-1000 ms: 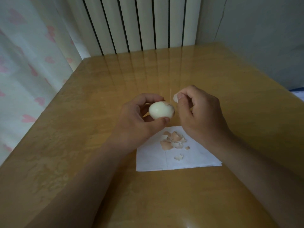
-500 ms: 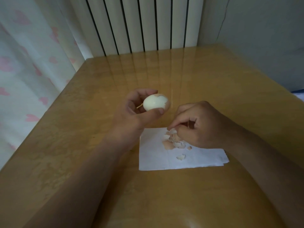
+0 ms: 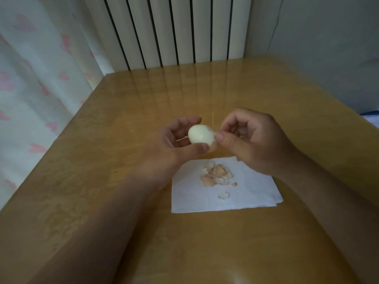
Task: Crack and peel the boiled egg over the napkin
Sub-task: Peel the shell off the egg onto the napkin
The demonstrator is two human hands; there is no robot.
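Right hand (image 3: 256, 140) back up — one egg (image 3: 200, 134)

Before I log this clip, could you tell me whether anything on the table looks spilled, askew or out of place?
Nothing stands out: the brown eggshell fragments all lie on the white paper napkin, none on the glossy wooden table. The mostly peeled white boiled egg looks intact.

Shell pieces (image 3: 215, 175) lie on the napkin (image 3: 252, 193), egg (image 3: 200, 134) held above its far edge.
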